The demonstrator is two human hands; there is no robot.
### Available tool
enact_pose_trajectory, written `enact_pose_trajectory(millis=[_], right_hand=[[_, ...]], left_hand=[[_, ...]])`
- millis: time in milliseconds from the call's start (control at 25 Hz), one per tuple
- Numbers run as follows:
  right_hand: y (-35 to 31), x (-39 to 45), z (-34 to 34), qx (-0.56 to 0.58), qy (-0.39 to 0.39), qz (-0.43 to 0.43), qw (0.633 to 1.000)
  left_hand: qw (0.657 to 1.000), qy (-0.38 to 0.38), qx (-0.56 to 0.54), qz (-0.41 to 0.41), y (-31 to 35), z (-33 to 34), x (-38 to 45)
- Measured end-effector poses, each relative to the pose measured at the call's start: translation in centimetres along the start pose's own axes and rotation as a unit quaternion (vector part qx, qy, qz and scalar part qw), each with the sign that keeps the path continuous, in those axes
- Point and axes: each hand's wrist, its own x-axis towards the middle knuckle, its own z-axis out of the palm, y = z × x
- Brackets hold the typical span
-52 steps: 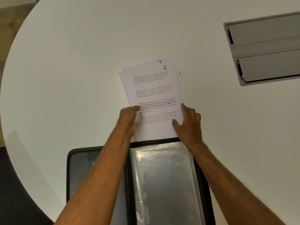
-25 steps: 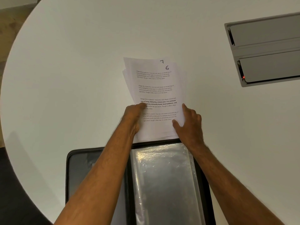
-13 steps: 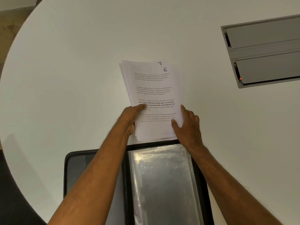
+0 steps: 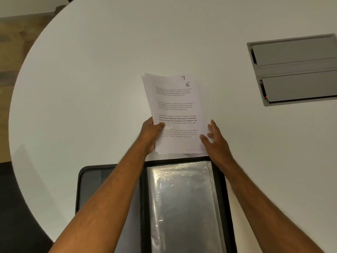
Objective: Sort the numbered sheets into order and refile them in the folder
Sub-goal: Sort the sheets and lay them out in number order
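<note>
A stack of white printed sheets (image 4: pixel 175 106) lies in the middle of the white table, just beyond the folder. The top sheet bears a handwritten 6, and a 7 shows on the sheet peeking out behind it. My left hand (image 4: pixel 150 134) grips the stack's lower left edge, thumb on top of the text. My right hand (image 4: pixel 215 141) touches the lower right edge with fingers spread and fairly straight. The black folder (image 4: pixel 221 198) lies open at the near edge, its clear plastic sleeves (image 4: pixel 182 207) facing up, partly under my forearms.
The round white table (image 4: pixel 91 88) curves away at the left, with wooden floor beyond it. A grey recessed cable box (image 4: pixel 295 70) with two lids and a small red light sits in the tabletop at the right.
The fanned sheets have been squared into a tidier stack. My left hand has taken a firmer hold on the left edge, and my right hand's fingers have loosened at the right edge.
</note>
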Motion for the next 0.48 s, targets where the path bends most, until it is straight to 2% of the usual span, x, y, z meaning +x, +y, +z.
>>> enact_pose_trajectory(millis=[160,240,360,480], right_hand=[[-0.6,-2.4,-1.4,0.148,0.096,0.037,0.984],[-0.5,-3.8,-1.9,0.189,0.118,0.047,0.974],[-0.2,-5.9,-2.6,0.256,0.101,0.078,0.958],[-1.0,-8.2,-3.2,0.427,0.034,0.152,0.89]], left_hand=[[0.999,0.005,-0.029,0.031,1.1,-0.8,-1.5],[0.997,0.013,-0.058,0.053,1.6,-1.5,-2.7],[0.99,-0.01,-0.132,0.047,2.0,-2.3,-5.5],[0.981,-0.075,-0.179,-0.005,1.1,-2.7,-9.3]])
